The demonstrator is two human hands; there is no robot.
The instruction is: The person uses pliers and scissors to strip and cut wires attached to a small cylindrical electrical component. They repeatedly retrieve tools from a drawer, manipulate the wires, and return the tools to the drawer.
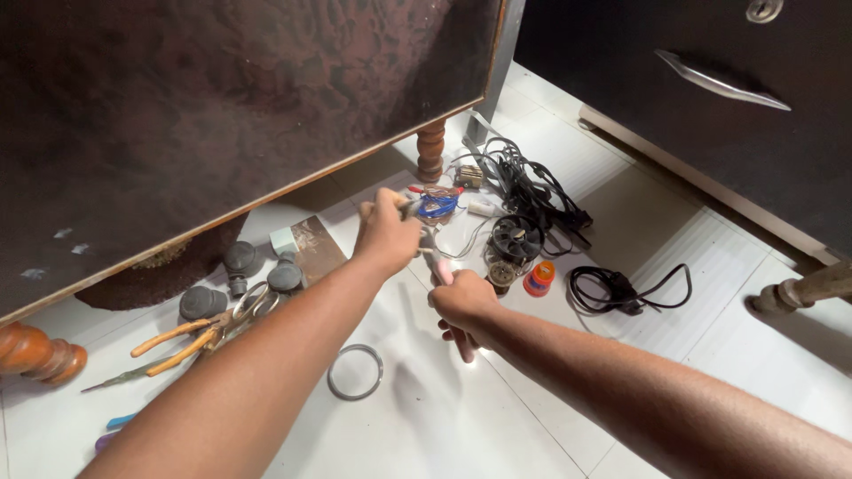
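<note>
Lower left of the frame, orange-handled pliers point(182, 341) lie on the white floor point(710, 293); at centre the left hand point(388, 235) grips a small wire bundle point(435, 204), the right hand point(461, 302) closed around a pink-tipped tool point(443, 270); black cables point(532, 191) right

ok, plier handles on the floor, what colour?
Orange, on the pliers left of the left hand; head view shows them.
</note>
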